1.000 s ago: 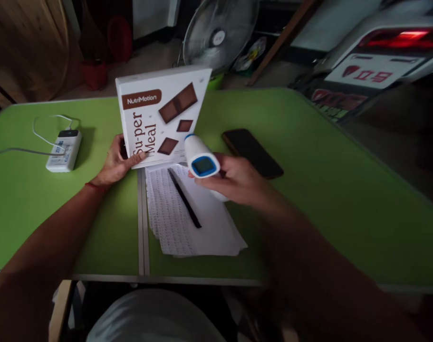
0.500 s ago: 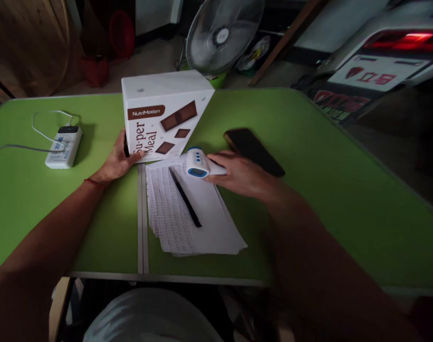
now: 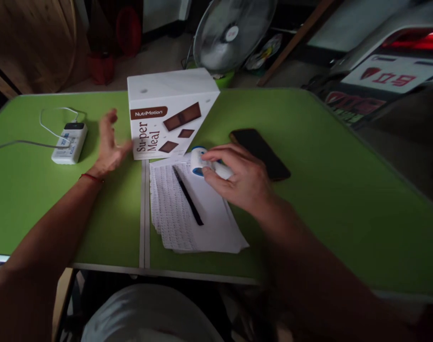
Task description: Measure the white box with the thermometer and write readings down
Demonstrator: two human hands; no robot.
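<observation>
A white box (image 3: 166,126) printed "NutriMotion Su-per Meal" stands on the green table, its front toward me. Just left of its lower edge is my left hand (image 3: 111,149), blurred, fingers spread and holding nothing. My right hand (image 3: 237,178) has thumb and fingers around the neck of a white and blue handheld infrared thermometer (image 3: 197,160). That thermometer sits low over the top of a stack of printed sheets (image 3: 216,228), in front of the box. A black pen (image 3: 188,195) lies slantwise on the sheets. Behind my right hand lies a dark smartphone (image 3: 261,152).
A white power bank (image 3: 70,145) with a cable lies at the left of the green table (image 3: 344,199). A metal strip (image 3: 145,213) crosses the tabletop. Beyond the far edge stand a fan (image 3: 234,35) and, at right, a vehicle with a red tail light (image 3: 408,45).
My left hand has let go of the box and moved left, its fingers opening. My right hand has lifted slightly and its fingers have shifted on the thermometer. The box stays standing.
</observation>
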